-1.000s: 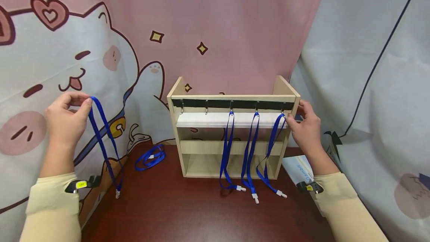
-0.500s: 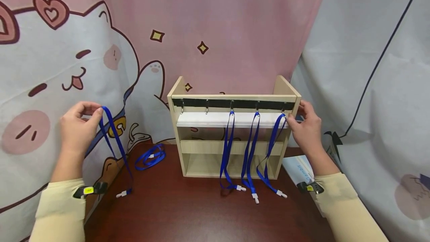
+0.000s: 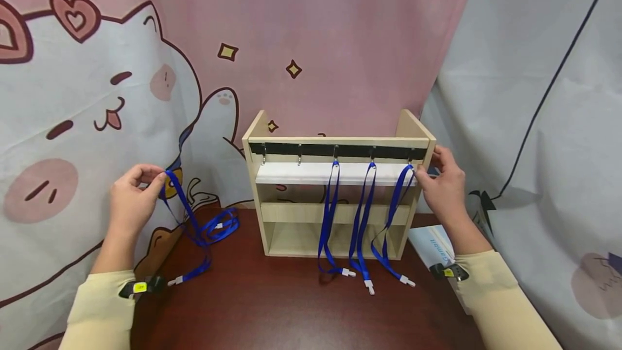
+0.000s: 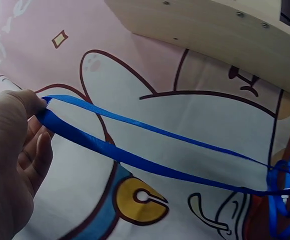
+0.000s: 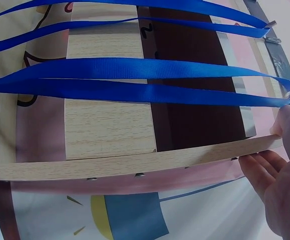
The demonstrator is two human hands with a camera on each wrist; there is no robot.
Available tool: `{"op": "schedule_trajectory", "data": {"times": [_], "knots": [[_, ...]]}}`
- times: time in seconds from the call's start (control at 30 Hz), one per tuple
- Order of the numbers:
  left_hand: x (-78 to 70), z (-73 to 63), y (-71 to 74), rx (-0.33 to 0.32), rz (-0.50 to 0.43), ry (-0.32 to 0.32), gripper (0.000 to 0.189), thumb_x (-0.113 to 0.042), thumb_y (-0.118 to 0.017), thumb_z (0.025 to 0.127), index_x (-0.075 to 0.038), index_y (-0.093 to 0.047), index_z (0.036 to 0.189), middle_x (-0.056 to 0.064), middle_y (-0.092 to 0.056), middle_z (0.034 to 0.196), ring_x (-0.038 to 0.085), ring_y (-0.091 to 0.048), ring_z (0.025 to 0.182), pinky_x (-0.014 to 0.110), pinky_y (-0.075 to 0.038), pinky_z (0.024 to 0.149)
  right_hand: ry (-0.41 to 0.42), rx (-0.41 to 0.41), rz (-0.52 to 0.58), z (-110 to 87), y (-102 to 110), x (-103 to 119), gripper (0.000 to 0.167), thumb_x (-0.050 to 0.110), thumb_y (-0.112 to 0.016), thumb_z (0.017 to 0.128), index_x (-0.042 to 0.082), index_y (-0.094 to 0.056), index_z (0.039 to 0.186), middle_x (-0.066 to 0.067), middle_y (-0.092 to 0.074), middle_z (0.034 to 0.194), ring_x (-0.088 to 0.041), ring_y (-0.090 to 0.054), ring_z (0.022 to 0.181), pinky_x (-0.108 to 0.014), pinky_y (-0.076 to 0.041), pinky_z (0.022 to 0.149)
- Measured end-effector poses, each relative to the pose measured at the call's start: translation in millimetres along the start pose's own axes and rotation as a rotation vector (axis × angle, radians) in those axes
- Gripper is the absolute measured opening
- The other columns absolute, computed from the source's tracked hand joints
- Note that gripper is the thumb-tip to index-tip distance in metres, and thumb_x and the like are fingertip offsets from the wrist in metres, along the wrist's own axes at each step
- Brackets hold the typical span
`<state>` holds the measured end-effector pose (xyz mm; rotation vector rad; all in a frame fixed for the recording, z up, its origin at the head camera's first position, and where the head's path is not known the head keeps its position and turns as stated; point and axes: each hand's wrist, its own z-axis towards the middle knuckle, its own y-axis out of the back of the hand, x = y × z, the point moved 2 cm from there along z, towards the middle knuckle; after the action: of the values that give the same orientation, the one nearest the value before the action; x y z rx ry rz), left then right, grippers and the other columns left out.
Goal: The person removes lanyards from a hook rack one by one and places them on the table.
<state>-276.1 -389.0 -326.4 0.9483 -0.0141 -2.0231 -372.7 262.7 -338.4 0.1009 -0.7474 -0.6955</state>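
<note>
My left hand (image 3: 136, 194) pinches the top of a blue lanyard (image 3: 183, 199) between thumb and fingers. The lanyard slants down to the table, its white clip (image 3: 176, 281) lying on the tabletop. Part of it overlaps a second, coiled blue lanyard (image 3: 228, 224). My right hand (image 3: 443, 180) grips the right side panel of a wooden rack (image 3: 335, 213), thumb in front and fingers behind, as the right wrist view shows. Blue lanyards hang from the middle hook (image 3: 335, 153) and the two hooks right of it. The two left hooks (image 3: 264, 154) carry nothing.
The rack stands at the back of the dark red table (image 3: 272, 307). A light blue box marked "Gambit" (image 3: 432, 242) lies by its right side. A patterned curtain (image 3: 340, 42) hangs behind and to the left.
My left hand has moved right and down with the lanyard, whose clip has come to lie on the table. My right hand keeps its hold on the rack.
</note>
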Motion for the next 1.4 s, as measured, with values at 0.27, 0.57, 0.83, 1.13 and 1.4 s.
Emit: {"op": "schedule_trajectory", "data": {"times": [0.27, 0.57, 0.83, 1.13, 1.4], "knots": [[12.0, -14.1, -2.9, 0.024, 0.044, 0.016, 0.016, -0.02, -0.077, 0.106, -0.005, -0.078, 0.108, -0.008, -0.07, 0.088, 0.006, -0.059, 0.079, 0.017, -0.043, 0.065, 0.004, -0.001, 0.011, 0.3, 1.7, 2.8, 0.047, 0.004, -0.067, 0.104, 0.011, -0.06, 0.15, -0.016, -0.074, 0.134, -0.028, -0.07, 0.116, -0.007, -0.046, 0.08], [29.1, -34.7, -0.9, 0.082, 0.096, -0.008, 0.009, -0.013, -0.077, 0.104, -0.004, -0.077, 0.106, 0.01, -0.075, 0.093, -0.003, -0.059, 0.079, 0.012, -0.045, 0.064, 0.006, 0.0, 0.019, 0.0, 1.6, 3.2, 0.048, 0.003, -0.069, 0.104, 0.013, -0.061, 0.15, -0.014, -0.074, 0.134, -0.027, -0.07, 0.115, -0.006, -0.046, 0.079], [45.7, -50.8, 0.5, 0.147, 0.127, -0.023, 0.006, -0.008, -0.078, 0.102, -0.004, -0.077, 0.106, 0.013, -0.076, 0.097, -0.007, -0.058, 0.08, 0.01, -0.047, 0.063, 0.004, -0.001, 0.016, -0.4, 1.0, 1.3, 0.047, 0.004, -0.068, 0.104, 0.012, -0.06, 0.15, -0.015, -0.074, 0.134, -0.029, -0.07, 0.116, -0.007, -0.046, 0.08], [59.0, -62.9, -1.8, 0.284, 0.155, -0.072, 0.007, -0.005, -0.081, 0.099, -0.008, -0.076, 0.103, 0.007, -0.075, 0.092, -0.003, -0.059, 0.081, 0.012, -0.046, 0.067, -0.011, 0.005, 0.007, -1.6, -0.5, -1.2, 0.047, 0.005, -0.067, 0.105, 0.011, -0.059, 0.15, -0.015, -0.073, 0.137, -0.026, -0.07, 0.118, -0.005, -0.045, 0.081], [69.7, -73.9, -9.4, 0.419, 0.197, -0.026, 0.004, -0.01, -0.079, 0.102, -0.011, -0.075, 0.103, 0.004, -0.078, 0.093, 0.004, -0.066, 0.079, 0.019, -0.051, 0.069, -0.014, 0.01, 0.008, -1.7, -0.2, -0.1, 0.047, 0.007, -0.067, 0.106, 0.012, -0.059, 0.152, -0.014, -0.073, 0.138, -0.028, -0.07, 0.12, -0.008, -0.046, 0.083]]}}
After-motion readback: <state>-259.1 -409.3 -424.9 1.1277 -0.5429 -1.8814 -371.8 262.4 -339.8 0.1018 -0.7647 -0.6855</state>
